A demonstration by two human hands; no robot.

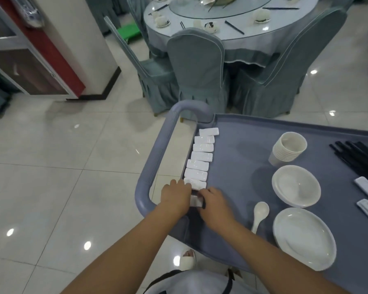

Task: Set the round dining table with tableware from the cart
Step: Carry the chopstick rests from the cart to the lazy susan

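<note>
Head view: both hands at cart's (238, 145) 9 o'clock edge. Left hand (175, 195) and right hand (214, 201), fingers curled, pinch the nearest chopstick rest (195, 200), likely lifting it off the rest row (201, 154). Round table (251, 37) at 12 o'clock, well apart.

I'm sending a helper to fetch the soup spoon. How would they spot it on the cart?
Look at the grey cart, near edge. The white spoon lies alone left of the plate stack, the only thing with a handle.
</note>
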